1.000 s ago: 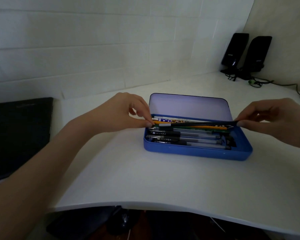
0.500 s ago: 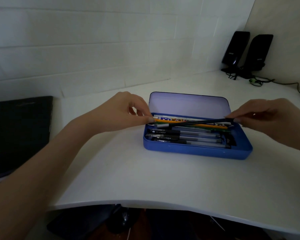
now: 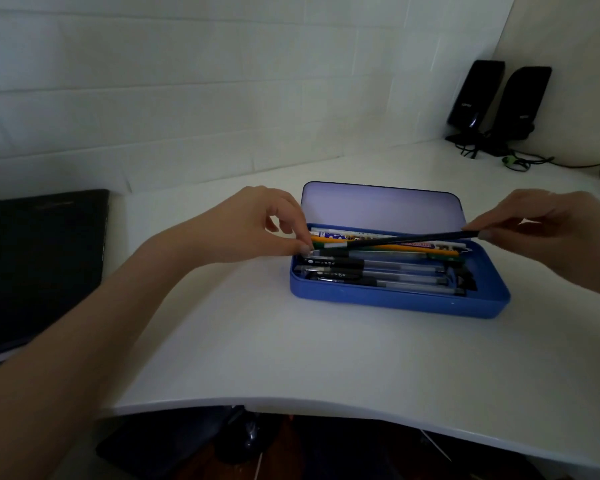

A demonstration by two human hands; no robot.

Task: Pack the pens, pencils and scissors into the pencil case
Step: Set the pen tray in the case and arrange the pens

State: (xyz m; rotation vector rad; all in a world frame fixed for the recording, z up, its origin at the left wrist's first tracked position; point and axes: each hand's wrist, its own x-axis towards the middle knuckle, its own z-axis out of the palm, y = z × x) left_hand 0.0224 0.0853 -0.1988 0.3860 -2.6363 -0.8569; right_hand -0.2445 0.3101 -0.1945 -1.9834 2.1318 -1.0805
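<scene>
A blue pencil case [image 3: 395,303] lies open on the white desk, its lid [image 3: 381,206] standing up at the back. Inside lie several clear pens with black caps [image 3: 378,271], an orange pencil [image 3: 413,249], a green one and patterned pencils at the back. My right hand [image 3: 548,233] pinches the right end of a black pencil [image 3: 416,239], which slants across the case with its left end down among the pencils. My left hand [image 3: 257,226] rests its fingertips on the left ends of the pencils at the case's left rim. Scissors are not clearly visible.
A closed black laptop [image 3: 39,265] lies at the left on the desk. Two black speakers [image 3: 499,105] with cables stand in the far right corner. The desk's curved front edge [image 3: 326,407] runs below, with dark objects underneath.
The black pencil, held level by both hands a second ago, now tilts: its right end is raised by my right hand and its left end has dropped into the case.
</scene>
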